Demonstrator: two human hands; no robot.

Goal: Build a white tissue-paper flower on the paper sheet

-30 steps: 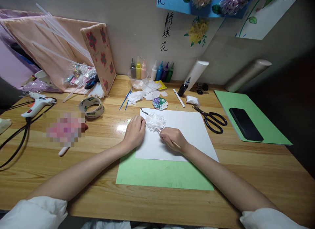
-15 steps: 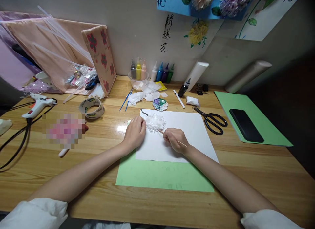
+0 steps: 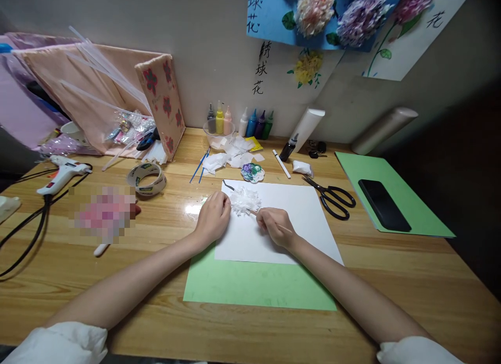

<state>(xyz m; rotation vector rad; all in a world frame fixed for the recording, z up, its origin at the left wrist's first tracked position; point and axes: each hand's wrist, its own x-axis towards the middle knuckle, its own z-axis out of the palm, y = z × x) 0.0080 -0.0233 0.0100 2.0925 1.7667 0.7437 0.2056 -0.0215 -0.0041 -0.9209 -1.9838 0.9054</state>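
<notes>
A fluffy white paper flower [image 3: 246,199] lies on a white sheet of paper [image 3: 309,239], near the sheet's top left corner. At the flower's left edge rests my left hand [image 3: 213,218], its fingers curled in; whether they pinch anything is hidden. My right hand [image 3: 275,226] is closed round a thin wooden stick [image 3: 285,229], whose tip meets the flower's lower right edge. A short dark curved line [image 3: 228,185] shows on the sheet just above the flower. Beneath the white sheet lies a green sheet [image 3: 258,286].
Behind the sheet are torn white tissue [image 3: 235,153], a paint-smeared palette [image 3: 252,172], paint bottles [image 3: 251,123] and a marker [image 3: 281,164]. Black scissors [image 3: 331,197] and a phone [image 3: 384,205] lie right. Tape [image 3: 146,180] and a glue gun [image 3: 60,176] lie left.
The view has tilted up a little, so everything sits slightly lower. Both hands stay at the flower, and the stick's tip has shifted slightly along its lower edge.
</notes>
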